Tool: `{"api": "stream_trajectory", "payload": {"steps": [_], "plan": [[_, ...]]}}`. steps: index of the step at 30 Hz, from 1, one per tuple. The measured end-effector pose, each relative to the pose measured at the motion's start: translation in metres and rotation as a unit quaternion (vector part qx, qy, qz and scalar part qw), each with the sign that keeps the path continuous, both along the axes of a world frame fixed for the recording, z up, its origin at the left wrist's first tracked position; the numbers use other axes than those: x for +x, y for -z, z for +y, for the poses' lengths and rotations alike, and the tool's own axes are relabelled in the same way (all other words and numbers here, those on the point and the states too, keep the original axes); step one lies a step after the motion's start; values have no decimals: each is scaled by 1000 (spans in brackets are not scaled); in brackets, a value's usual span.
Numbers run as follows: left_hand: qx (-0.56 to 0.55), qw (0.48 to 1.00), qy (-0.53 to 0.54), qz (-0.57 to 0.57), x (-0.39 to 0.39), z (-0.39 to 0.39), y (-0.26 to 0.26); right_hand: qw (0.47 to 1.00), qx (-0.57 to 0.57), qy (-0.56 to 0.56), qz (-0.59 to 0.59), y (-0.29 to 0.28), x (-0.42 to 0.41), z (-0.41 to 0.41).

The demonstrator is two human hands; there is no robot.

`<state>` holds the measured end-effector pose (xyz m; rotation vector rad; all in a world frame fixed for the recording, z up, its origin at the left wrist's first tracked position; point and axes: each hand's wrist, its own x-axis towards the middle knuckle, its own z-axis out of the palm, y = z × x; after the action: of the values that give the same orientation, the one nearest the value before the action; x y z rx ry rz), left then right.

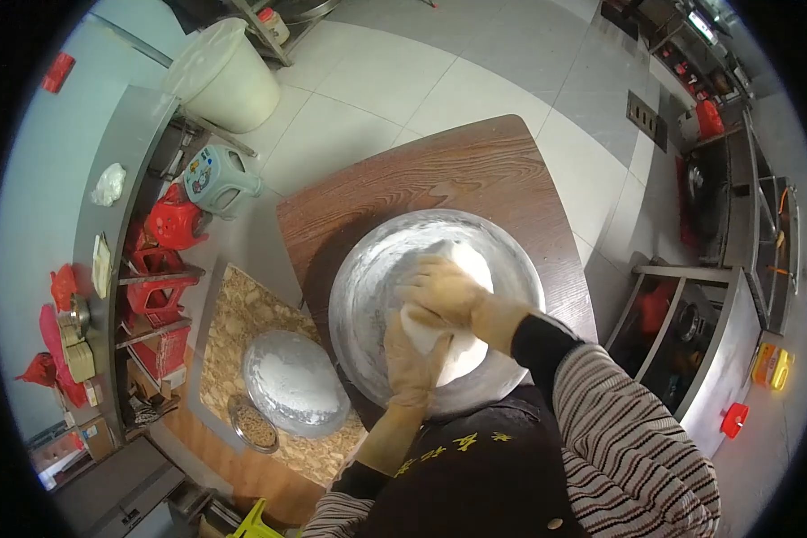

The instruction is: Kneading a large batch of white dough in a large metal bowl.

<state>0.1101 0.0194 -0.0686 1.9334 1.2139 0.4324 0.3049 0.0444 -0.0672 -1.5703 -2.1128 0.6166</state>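
Note:
A large round metal basin stands on a dark wood-grain table before me. White powder, like flour, coats its inner wall. In it lies a smooth white mass of dough. My right hand lies over the top of the dough, fingers curled down its far left side. My left hand grips its near left side, thumb apart from the fingers. Both hands appear to wear thin pale gloves. Part of the dough is hidden beneath them.
To the left, a stone-patterned board bears a metal bowl of white powder and a small bowl of tan bits. Plastic stools stand under a grey shelf. A metal-framed cabinet is at right.

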Motion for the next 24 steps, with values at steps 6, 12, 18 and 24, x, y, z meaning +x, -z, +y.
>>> {"api": "stream_trajectory", "payload": {"steps": [6,12,18,24], "plan": [[-222,940,-214,-149,-7,-57,22,963,-75,-257,-22,-5,-27,56],[-303,938,-123,-115,-43,-9,11,931,143,131,311,-20,-39,-37],[-237,961,-122,-71,-14,69,11,846,-51,466,254,1,-24,-97],[-429,886,-106,-138,25,100,73,788,-360,334,372,3,40,-28]]}}
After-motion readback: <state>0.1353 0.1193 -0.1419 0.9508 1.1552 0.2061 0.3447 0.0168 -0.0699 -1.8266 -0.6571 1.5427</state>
